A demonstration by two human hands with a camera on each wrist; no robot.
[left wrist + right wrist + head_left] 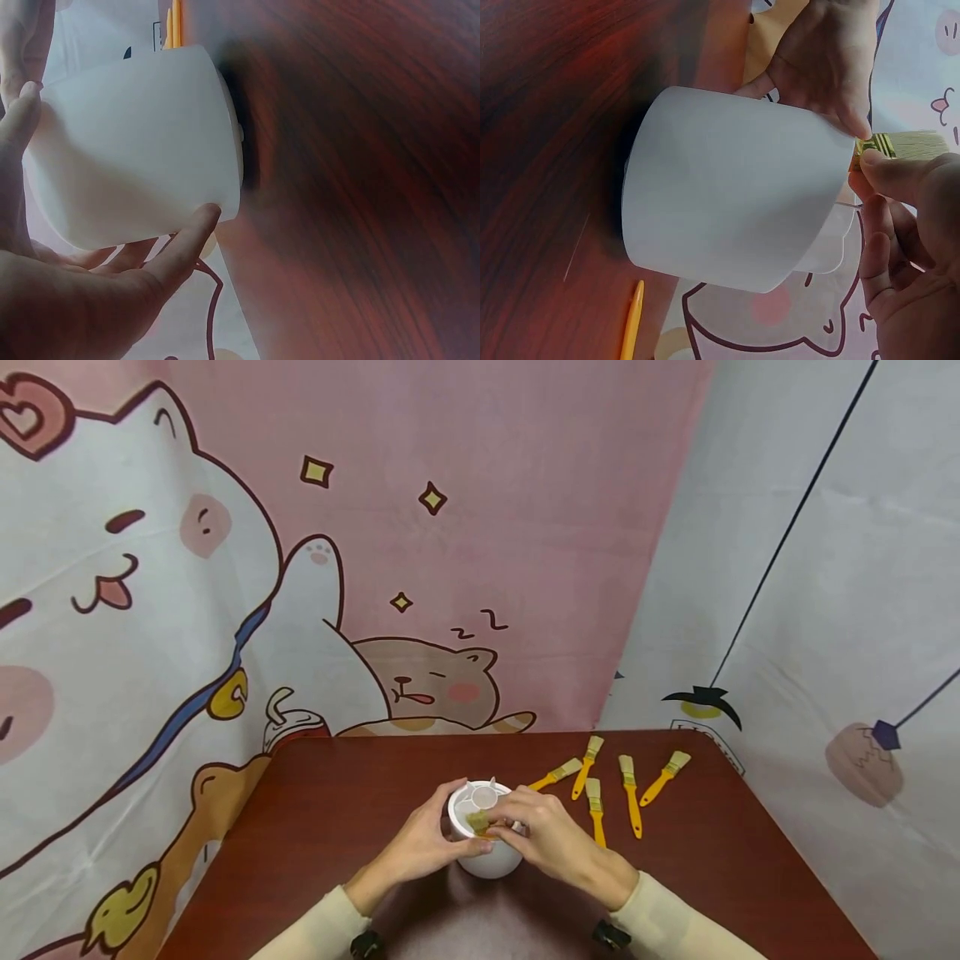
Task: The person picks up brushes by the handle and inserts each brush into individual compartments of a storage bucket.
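A white round holder (491, 864) with a divided top stands upright near the front middle of the table. My left hand (422, 841) grips its left side, the fingers spread around the wall and the thumb by the rim. Over the rim, my right hand (553, 837) pinches a paintbrush (919, 144) close to its metal band, thumb against fingers. Pale bristles point up and away from the holder in the right wrist view. The brush's handle is mostly hidden by the hand and the holder's wall.
Several paintbrushes with yellow handles, one of them a brush (630, 795) with its bristles toward the back, lie scattered right of the holder. The dark red table (337, 802) meets a cartoon-printed cloth (525, 568) behind.
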